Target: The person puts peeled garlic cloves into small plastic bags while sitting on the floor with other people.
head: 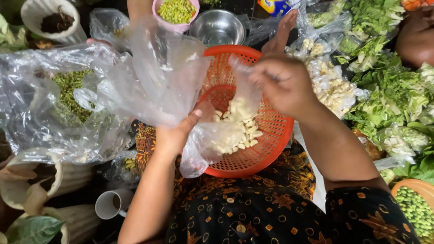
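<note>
A: Now, you're holding a thin clear plastic bag (228, 131) half full of peeled garlic cloves (239, 124), and it's sitting inside the orange plastic basket (271, 149) on your lap.

B: How is it going to handle?

A: I'm judging it soft and limp, slippery to pinch, light overall, with all the weight sagging at the bottom where the cloves are pooling. You're gripping it well: your right hand (282, 86) is pinching the bag's upper edge, fingers clamped together on the film, and your left hand (178, 133) is cupping the lower side, thumb pressing the plastic. The mouth edge and the underside are looking like the safest holds; the middle would likely just stretch.

B: And the other containers?

A: A steel bowl (218, 27) behind the basket is looking empty. A pink bowl (176, 12) is holding chopped green bits. A white tub (49, 18) at far left is holding something dark. Beside the basket on your right, another clear bag (332, 86) is bulging with more cloves, near piled leafy greens (389, 90). A clay-coloured bowl (420, 187) at lower right is carrying small green pods, and a white cup (110, 204) is lying by your left elbow.
</note>
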